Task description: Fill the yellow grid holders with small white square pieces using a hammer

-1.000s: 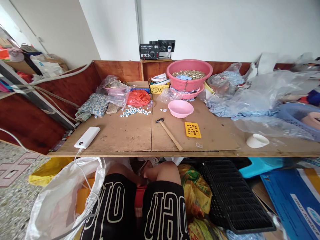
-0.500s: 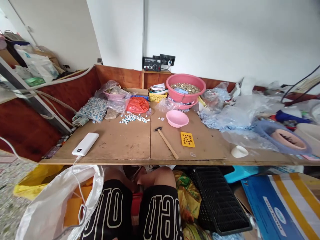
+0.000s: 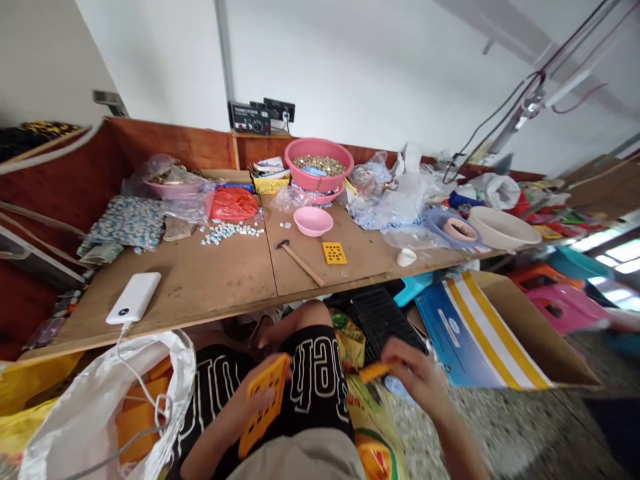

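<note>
My left hand (image 3: 250,400) is low over my lap, fingers closed on an orange perforated plastic plate (image 3: 264,405) held nearly upright. To the right, my right hand (image 3: 417,373) pinches a smaller orange piece (image 3: 374,371) above a printed yellow sack (image 3: 373,427). Both hands are below and in front of the wooden worktable (image 3: 220,280). On the table lie a small yellow perforated plate (image 3: 335,253) and a hammer (image 3: 300,260).
A white power bank (image 3: 134,297) with a cable, scattered small blue-white parts (image 3: 227,231), a pink bowl (image 3: 313,221), a pink basin of metal bits (image 3: 319,163) and plastic bags sit on the table. A white bag holding orange plates (image 3: 107,413) is at my left, a black tray (image 3: 380,317) and cardboard box (image 3: 505,330) at my right.
The camera has swung to the right and tilted. Both hands came into view over my lap, the left holding an orange plate and the right a small orange piece.
</note>
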The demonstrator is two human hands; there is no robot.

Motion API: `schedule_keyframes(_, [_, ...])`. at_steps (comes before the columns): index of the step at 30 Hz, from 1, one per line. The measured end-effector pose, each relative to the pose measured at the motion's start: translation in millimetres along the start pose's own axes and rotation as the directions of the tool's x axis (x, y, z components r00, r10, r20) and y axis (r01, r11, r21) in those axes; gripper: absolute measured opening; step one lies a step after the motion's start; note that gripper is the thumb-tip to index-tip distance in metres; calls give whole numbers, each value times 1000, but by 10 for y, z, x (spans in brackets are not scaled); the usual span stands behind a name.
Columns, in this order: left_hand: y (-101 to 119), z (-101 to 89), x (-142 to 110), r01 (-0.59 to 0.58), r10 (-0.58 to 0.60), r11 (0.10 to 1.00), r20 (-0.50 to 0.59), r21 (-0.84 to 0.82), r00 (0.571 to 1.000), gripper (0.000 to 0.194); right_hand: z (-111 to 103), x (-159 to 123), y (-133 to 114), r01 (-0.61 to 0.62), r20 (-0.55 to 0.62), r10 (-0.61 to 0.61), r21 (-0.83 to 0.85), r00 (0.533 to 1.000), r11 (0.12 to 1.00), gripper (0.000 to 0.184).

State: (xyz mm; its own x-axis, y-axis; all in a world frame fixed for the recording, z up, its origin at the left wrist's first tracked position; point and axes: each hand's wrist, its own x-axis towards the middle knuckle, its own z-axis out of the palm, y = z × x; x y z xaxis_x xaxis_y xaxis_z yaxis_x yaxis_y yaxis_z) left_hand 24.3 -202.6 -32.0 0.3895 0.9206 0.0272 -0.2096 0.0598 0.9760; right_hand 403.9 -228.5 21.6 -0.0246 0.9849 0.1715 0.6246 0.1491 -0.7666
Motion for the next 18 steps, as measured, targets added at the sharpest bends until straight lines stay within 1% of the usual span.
schedule_keyframes(1, [53,19,32,-23,22,999,36,22,999,80,76,99,-160,136,10,-138,109,990,985,32])
schedule_keyframes(2, [131,40,84,-63,58,996,76,66,995,85,186,234,-337,244,-5,-248,184,969,952,27])
schedule_keyframes(4, [333,80,202,-166,135,964,157,206,978,95,489,523,-716,431,-50,-435,276,899,859,27])
schedule_keyframes(5, [437,97,242,-200,155,944,181,264,971,96,668,638,-905,490,-83,-491,319,867,811,28])
schedule_keyframes(6, [528,112,259,-221,171,927,185,304,968,91,854,716,-1083,546,-158,-528,368,834,753,30])
schedule_keyframes(7, [599,125,250,-242,198,914,164,325,967,85,1040,753,-1241,568,-222,-527,420,820,707,28])
schedule_keyframes(8, [646,135,217,-260,232,906,120,334,965,79,1217,755,-1373,567,-300,-481,473,824,675,20])
schedule_keyframes(9, [669,143,168,-276,274,900,57,338,960,75,1381,729,-1475,553,-378,-405,514,833,656,23])
schedule_keyframes(10, [673,149,108,-294,320,891,-18,347,947,74,1527,688,-1548,531,-432,-325,548,841,646,43])
schedule_keyframes(11, [663,153,46,-305,358,879,-86,366,930,75,1649,639,-1593,500,-445,-263,585,856,638,63])
schedule_keyframes(12, [649,155,-13,-307,384,866,-134,395,913,78,1745,591,-1615,459,-421,-221,628,880,629,80])
schedule_keyframes(13, [635,159,-65,-302,400,854,-163,424,902,80,1812,549,-1618,415,-369,-210,663,905,624,94])
schedule_keyframes(14, [627,163,-109,-293,405,846,-180,445,896,81,1849,514,-1607,376,-299,-229,686,926,623,104])
schedule_keyframes(15, [626,170,-144,-287,403,845,-184,451,896,81,1860,487,-1585,355,-228,-276,692,934,629,114])
schedule_keyframes(16, [633,181,-171,-282,395,851,-186,443,900,79,1850,468,-1556,359,-165,-343,678,925,641,122])
schedule_keyframes(17, [647,193,-192,-271,377,865,-190,423,906,76,1826,456,-1521,381,-120,-407,650,906,657,126])
schedule_keyframes(18, [666,208,-208,-252,351,881,-195,401,916,72,1797,451,-1484,402,-83,-452,618,888,676,126])
